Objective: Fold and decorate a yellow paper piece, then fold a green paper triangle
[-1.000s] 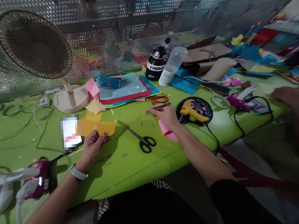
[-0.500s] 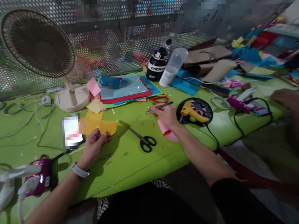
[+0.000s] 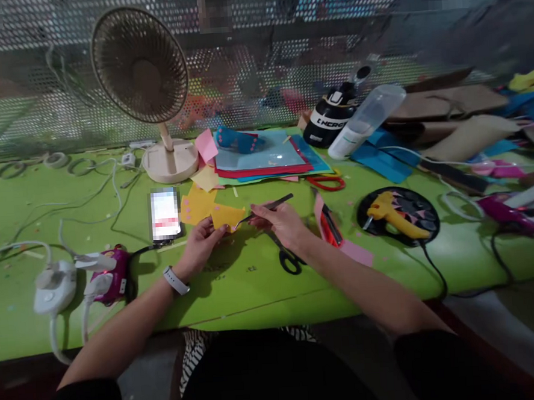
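Observation:
My left hand (image 3: 203,239) is closed on a yellow-orange paper piece (image 3: 228,218) dotted with small pink spots, pinching its lower edge. In my right hand (image 3: 284,224) is a pair of dark tweezers (image 3: 285,198), slanted down to the left. Their tips meet the right end of the yellow paper; whether they grip a tiny pink bit there is too small to tell. Black-handled scissors (image 3: 289,262) lie under my right wrist, their blades partly hidden. Beyond the left fingers, more yellow paper (image 3: 197,203) lies beside a lit phone (image 3: 164,215).
A yellow glue gun (image 3: 393,216) rests on a round black tray (image 3: 424,214) at right. Pink paper (image 3: 357,253) lies near my right forearm. A fan (image 3: 167,161), stacked coloured sheets (image 3: 264,158) and bottles (image 3: 328,121) stand behind; power adapters (image 3: 111,276) and cables occupy the left.
My right hand has brought the tweezers leftward to the right end of the yellow paper. It now covers part of the scissors. The camera view has turned left.

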The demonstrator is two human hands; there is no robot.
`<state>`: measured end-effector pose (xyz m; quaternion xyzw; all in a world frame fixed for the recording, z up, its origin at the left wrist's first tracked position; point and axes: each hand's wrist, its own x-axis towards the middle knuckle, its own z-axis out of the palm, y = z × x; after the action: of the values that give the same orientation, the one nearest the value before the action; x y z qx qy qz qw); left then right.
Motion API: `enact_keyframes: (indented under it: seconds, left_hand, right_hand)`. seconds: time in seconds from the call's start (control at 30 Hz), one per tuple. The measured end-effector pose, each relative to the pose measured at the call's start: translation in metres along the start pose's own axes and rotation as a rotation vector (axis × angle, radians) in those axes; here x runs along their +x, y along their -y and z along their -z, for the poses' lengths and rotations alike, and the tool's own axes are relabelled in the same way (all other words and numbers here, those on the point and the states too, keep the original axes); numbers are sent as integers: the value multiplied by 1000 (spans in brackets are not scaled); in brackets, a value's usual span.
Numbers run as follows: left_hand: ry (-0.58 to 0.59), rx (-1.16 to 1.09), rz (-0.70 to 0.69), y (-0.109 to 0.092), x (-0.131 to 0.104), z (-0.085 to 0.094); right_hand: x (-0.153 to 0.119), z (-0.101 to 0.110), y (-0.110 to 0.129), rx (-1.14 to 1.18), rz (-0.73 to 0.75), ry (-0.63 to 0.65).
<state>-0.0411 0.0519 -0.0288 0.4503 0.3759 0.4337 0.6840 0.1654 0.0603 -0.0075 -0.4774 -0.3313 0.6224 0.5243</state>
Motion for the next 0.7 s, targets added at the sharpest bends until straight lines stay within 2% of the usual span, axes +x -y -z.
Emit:
enact_keyframes:
  seconds: [0.23, 0.43, 0.7]
  left_hand:
    - [38, -14, -18, -4, -3, -5]
    - [10, 17, -23, -3, -1, -4]
    - [-14, -65, 25, -3, -1, -5]
  right_hand:
    - [5, 3, -9, 43, -1, -15]
    - [4, 2, -12, 26, 1, -4]
    - [-7, 4, -11, -85, 243, 71]
